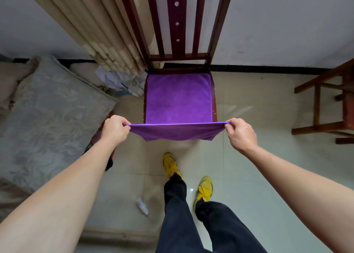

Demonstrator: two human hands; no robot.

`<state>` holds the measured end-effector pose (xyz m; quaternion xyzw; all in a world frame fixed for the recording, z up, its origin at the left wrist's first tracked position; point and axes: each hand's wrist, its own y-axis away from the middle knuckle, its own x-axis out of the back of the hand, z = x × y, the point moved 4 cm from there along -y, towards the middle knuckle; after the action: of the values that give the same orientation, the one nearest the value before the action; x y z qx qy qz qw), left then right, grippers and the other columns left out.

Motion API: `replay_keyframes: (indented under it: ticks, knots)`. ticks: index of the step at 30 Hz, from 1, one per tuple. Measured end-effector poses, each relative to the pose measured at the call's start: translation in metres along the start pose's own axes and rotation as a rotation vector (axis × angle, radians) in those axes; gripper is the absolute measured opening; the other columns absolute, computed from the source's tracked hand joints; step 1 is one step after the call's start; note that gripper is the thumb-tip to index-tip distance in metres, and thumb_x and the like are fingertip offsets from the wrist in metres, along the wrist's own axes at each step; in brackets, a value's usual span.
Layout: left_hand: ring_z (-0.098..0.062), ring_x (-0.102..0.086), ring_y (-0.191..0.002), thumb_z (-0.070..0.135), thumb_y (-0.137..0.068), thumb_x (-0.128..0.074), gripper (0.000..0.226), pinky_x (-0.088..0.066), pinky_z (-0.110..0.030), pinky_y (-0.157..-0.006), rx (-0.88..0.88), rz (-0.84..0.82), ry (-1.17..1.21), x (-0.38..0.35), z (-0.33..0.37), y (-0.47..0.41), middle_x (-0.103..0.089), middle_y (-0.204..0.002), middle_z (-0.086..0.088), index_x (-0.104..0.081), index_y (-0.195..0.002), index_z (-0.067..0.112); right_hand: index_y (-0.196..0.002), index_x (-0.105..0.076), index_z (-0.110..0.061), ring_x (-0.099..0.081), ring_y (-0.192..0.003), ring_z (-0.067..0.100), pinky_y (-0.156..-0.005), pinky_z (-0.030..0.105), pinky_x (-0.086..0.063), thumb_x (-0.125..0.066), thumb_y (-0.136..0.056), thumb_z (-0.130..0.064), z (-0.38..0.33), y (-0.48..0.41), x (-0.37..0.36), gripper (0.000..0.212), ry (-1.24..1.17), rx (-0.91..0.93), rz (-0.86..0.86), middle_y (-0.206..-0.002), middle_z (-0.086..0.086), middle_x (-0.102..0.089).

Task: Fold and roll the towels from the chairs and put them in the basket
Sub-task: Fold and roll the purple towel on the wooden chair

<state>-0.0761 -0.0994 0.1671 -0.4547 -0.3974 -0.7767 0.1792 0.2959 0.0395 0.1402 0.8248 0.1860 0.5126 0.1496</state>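
Pinching the purple towel's near corners — left hand, right hand — over the chair seat.

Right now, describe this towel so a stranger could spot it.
Find the tall dark chair against the white wall. The towel covers its seat, near corners pinched by the left hand and right hand. Nothing else is bright purple.

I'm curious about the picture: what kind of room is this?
Probably a home bedroom: a patterned bed cover lies left, a beige curtain hangs behind, and a wooden chair carries a purple towel.
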Motion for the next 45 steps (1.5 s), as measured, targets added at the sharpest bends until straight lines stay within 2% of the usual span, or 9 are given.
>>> replay_keyframes:
  ticks: [4, 14, 20, 25, 29, 35, 37, 40, 45]
  knots:
    - [-0.031, -0.058, -0.100, 0.011, -0.086, -0.063, 0.014, -0.047, -0.034, -0.080, -0.056, -0.028, -0.012, -0.003, 0.018, -0.048, -0.070, -0.095, -0.013, -0.076, -0.090, 0.014, -0.107, -0.066, -0.024, -0.055, -0.106, 0.029, -0.078, 0.033, -0.038, -0.045, -0.098, -0.031, -0.008, -0.036, -0.006, 0.024, -0.004, -0.047, -0.002, -0.113, 0.004, -0.063]
    - [-0.027, -0.061, -0.091, 0.011, -0.084, -0.068, 0.010, -0.045, -0.032, -0.079, -0.145, -0.132, 0.049, -0.002, 0.057, -0.178, -0.070, -0.088, -0.012, -0.076, -0.091, 0.010, -0.098, -0.068, -0.022, -0.059, -0.094, 0.030, -0.073, 0.031, -0.040, -0.052, -0.094, -0.030, -0.041, -0.133, -0.010, 0.019, -0.088, -0.181, 0.074, -0.086, 0.002, -0.064]
    - [-0.020, -0.057, -0.078, 0.010, -0.086, -0.066, 0.004, -0.039, -0.024, -0.070, -0.004, -0.162, 0.380, -0.020, 0.079, -0.243, -0.066, -0.084, -0.012, -0.070, -0.086, 0.011, -0.095, -0.070, -0.017, -0.057, -0.084, 0.023, -0.075, 0.031, -0.043, -0.057, -0.092, -0.026, -0.046, -0.204, -0.018, 0.016, -0.209, -0.228, 0.102, -0.082, 0.003, -0.064]
    - [-0.024, -0.055, -0.075, 0.007, -0.089, -0.061, 0.026, -0.047, -0.038, -0.073, 0.095, -0.185, 0.577, -0.053, 0.080, -0.292, -0.059, -0.074, -0.013, -0.058, -0.065, 0.017, -0.083, -0.066, -0.017, -0.054, -0.074, 0.020, -0.070, 0.030, -0.042, -0.061, -0.091, -0.024, -0.040, -0.262, -0.045, 0.011, -0.343, -0.269, 0.109, -0.077, 0.005, -0.063]
    - [-0.019, -0.053, -0.061, 0.007, -0.093, -0.054, 0.029, -0.048, -0.029, -0.060, 0.138, -0.187, 0.610, -0.086, 0.078, -0.322, -0.057, -0.069, -0.007, -0.057, -0.067, 0.018, -0.083, -0.066, -0.016, -0.053, -0.073, 0.019, -0.069, 0.029, -0.042, -0.061, -0.091, -0.021, -0.035, -0.306, -0.075, 0.011, -0.408, -0.282, 0.088, -0.078, 0.007, -0.062]
    - [-0.014, -0.052, -0.060, 0.010, -0.098, -0.049, 0.026, -0.048, -0.017, -0.040, 0.206, -0.172, 0.653, -0.126, 0.079, -0.357, -0.055, -0.076, -0.004, -0.050, -0.073, 0.019, -0.080, -0.067, -0.017, -0.059, -0.075, 0.023, -0.073, 0.037, -0.051, -0.060, -0.090, -0.026, -0.024, -0.354, -0.105, 0.015, -0.417, -0.321, 0.067, -0.079, 0.007, -0.065]
    - [-0.016, -0.053, -0.062, 0.011, -0.098, -0.049, 0.028, -0.052, -0.022, -0.048, 0.213, -0.136, 0.637, -0.132, 0.083, -0.366, -0.057, -0.078, -0.007, -0.049, -0.071, 0.019, -0.085, -0.069, -0.016, -0.065, -0.083, 0.029, -0.080, 0.041, -0.054, -0.059, -0.090, -0.027, -0.023, -0.363, -0.110, 0.015, -0.397, -0.324, 0.067, -0.086, 0.011, -0.069]
    - [-0.028, -0.065, -0.086, 0.018, -0.094, -0.054, 0.015, -0.057, -0.045, -0.084, 0.210, -0.092, 0.603, -0.144, 0.083, -0.383, -0.063, -0.093, -0.013, -0.056, -0.078, 0.017, -0.093, -0.069, -0.014, -0.065, -0.093, 0.033, -0.084, 0.044, -0.054, -0.058, -0.092, -0.028, -0.020, -0.377, -0.117, 0.018, -0.350, -0.306, 0.063, -0.095, 0.015, -0.070]
    - [-0.039, -0.065, -0.098, 0.019, -0.089, -0.055, 0.015, -0.053, -0.052, -0.087, 0.203, 0.002, 0.554, -0.156, 0.086, -0.396, -0.067, -0.098, -0.020, -0.062, -0.080, 0.011, -0.103, -0.067, -0.016, -0.062, -0.100, 0.035, -0.086, 0.042, -0.051, -0.053, -0.094, -0.037, -0.017, -0.389, -0.123, 0.026, -0.197, -0.267, 0.091, -0.104, 0.014, -0.069]
